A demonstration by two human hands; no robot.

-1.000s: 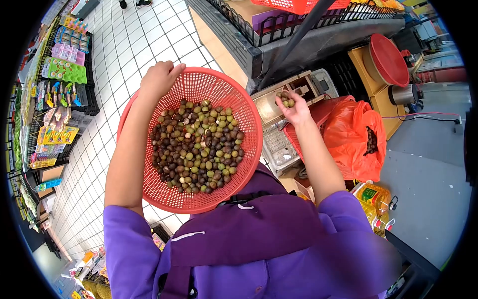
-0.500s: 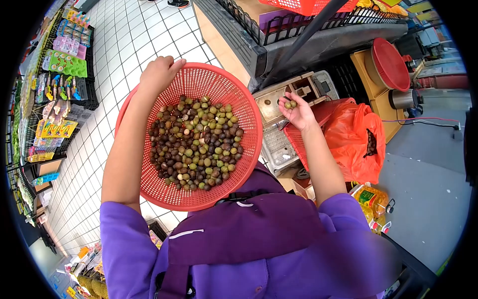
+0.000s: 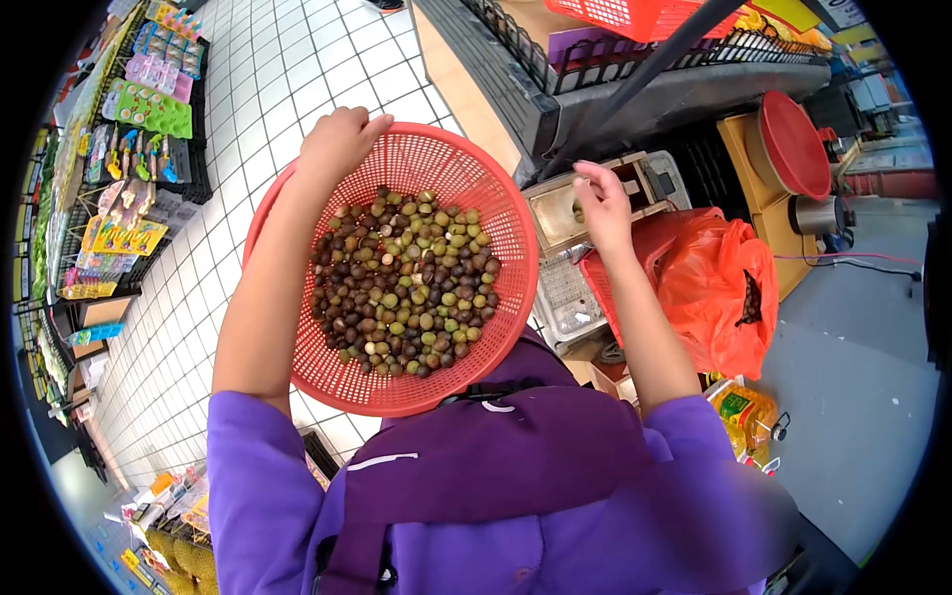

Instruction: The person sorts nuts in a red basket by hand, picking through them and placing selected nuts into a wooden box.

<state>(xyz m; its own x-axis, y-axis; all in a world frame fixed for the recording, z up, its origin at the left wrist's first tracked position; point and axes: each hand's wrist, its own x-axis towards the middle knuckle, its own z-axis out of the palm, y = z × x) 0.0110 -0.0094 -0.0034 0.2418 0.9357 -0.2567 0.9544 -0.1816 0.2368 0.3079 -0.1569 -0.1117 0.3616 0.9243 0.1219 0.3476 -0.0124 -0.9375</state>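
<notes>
While your left hand (image 3: pixel 342 147) clasps the far rim of the red basket (image 3: pixel 514 228), round brown and green fruits (image 3: pixel 402 288) lie across its middle; past its right edge, your right hand (image 3: pixel 608 215) curls around a partly hidden green fruit (image 3: pixel 578 211).

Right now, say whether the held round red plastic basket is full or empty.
Partly filled: round green and brown fruits cover only the middle of the basket.

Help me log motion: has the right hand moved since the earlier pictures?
Yes, the right hand has moved slightly up the view against the compartmented box.
</notes>
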